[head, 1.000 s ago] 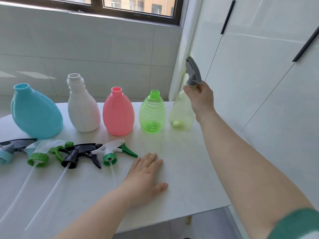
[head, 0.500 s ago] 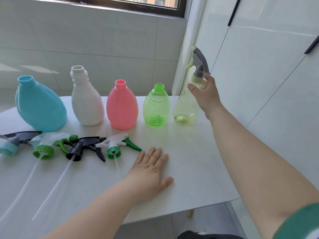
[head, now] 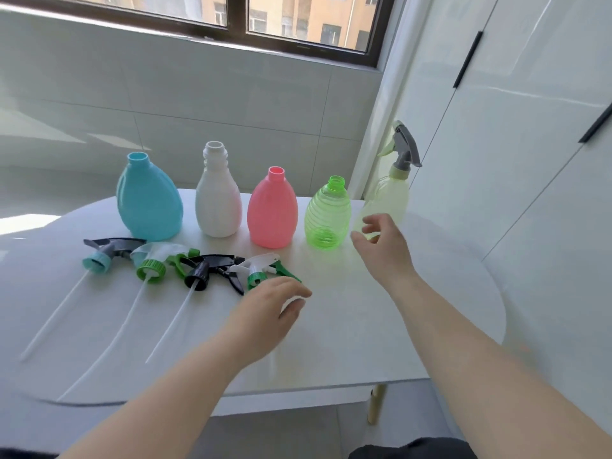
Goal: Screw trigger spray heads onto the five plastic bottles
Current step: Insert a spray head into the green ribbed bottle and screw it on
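A row of bottles stands at the back of the white table (head: pixel 364 326): blue bottle (head: pixel 149 200), white bottle (head: pixel 217 197), pink bottle (head: pixel 271 210) and ribbed green bottle (head: pixel 328 217), all uncapped. The pale yellow bottle (head: pixel 394 197) at the right end carries a grey spray head (head: pixel 404 147). Several loose spray heads lie in front: teal-collared (head: pixel 106 253), clear with green collar (head: pixel 155 263), black (head: pixel 208 270), white-and-green (head: pixel 261 271). My left hand (head: pixel 265 309) hovers open just beside the white-and-green head. My right hand (head: pixel 384 246) is open, in front of the yellow bottle, holding nothing.
White cabinet doors (head: pixel 530 160) with black handles rise close on the right. A tiled wall and a window (head: pixel 231 14) lie behind the bottles. The table's rounded front edge is near my forearms, with a gold leg (head: pixel 376 404) below.
My right hand has let go of the grey spray head and dropped down and leftward. My left hand has lifted off the table and moved toward the white-and-green spray head.
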Demonstrator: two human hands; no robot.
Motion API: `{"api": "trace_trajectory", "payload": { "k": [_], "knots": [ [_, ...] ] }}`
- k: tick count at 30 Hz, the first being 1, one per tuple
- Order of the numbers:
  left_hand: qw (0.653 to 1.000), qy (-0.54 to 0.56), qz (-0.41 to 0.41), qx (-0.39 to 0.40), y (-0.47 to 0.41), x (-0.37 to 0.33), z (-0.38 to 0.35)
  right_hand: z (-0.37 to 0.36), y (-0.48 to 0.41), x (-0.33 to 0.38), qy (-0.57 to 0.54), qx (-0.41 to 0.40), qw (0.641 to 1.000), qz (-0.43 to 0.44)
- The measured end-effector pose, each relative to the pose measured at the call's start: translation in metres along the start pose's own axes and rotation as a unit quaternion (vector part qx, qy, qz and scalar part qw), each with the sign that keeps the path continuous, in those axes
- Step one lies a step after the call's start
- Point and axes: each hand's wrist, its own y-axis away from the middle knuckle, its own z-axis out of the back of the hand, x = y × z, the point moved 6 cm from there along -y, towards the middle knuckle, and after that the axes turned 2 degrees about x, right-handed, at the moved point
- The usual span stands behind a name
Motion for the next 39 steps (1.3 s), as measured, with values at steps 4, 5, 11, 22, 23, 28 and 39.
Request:
{"api": "trace_trajectory", "payload": {
  "k": [4,5,11,22,23,28,39],
  "knots": [
    [0.995,-0.077,0.035,-0.055,0.038,0.022,0.020,-0.064,0.025,0.022,0.089,0.175,0.980,-0.012],
    [0.993,-0.097,0.044,-0.046,0.044,0.029,0.019,-0.078,0.030,0.027,0.107,0.200,0.974,-0.011],
    [0.986,-0.165,0.018,-0.014,0.052,0.026,0.020,-0.125,0.051,0.042,0.150,0.253,0.956,-0.017],
    [0.968,-0.251,0.015,0.008,0.052,0.024,0.018,-0.136,0.042,0.030,0.150,0.232,0.959,-0.068],
    [0.969,-0.245,0.015,0.003,0.052,0.024,0.019,-0.131,0.041,0.029,0.113,0.231,0.963,-0.080],
    [0.980,-0.193,0.052,0.010,0.052,0.029,0.016,-0.097,0.039,0.020,-0.161,0.198,0.956,-0.143],
    [0.994,-0.063,0.077,-0.042,0.024,0.023,0.019,-0.001,0.033,-0.039,-0.524,0.095,0.837,-0.129]
  ]
}}
